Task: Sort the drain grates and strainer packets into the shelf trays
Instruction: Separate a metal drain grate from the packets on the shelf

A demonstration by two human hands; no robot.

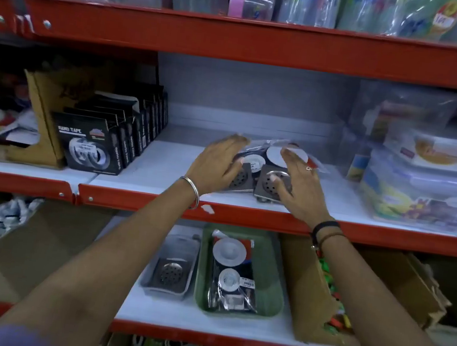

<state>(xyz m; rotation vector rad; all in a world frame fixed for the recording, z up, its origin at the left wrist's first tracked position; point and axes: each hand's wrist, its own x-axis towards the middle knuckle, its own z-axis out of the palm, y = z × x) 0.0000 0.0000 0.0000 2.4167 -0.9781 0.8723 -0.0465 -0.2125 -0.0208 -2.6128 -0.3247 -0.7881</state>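
Note:
A small pile sits mid-shelf: two square metal drain grates (242, 179) (265, 185) in front, clear strainer packets (275, 153) behind them. My left hand (217, 162) lies spread on the pile's left side, thumb at the left grate's edge. My right hand (303, 191) covers the right side, thumb resting on the right grate and fingers over a packet. Neither hand has lifted anything. On the shelf below, a grey tray (150, 274) holds one drain grate (169, 274), and a green tray (273, 295) beside it holds strainer packets (230, 251).
Black tape boxes (88, 145) in a cardboard display stand left of the pile. Stacked plastic food containers (428, 193) fill the right. Red shelf rails (244, 218) run across the front. Cardboard boxes (318, 300) flank the trays on the lower shelf.

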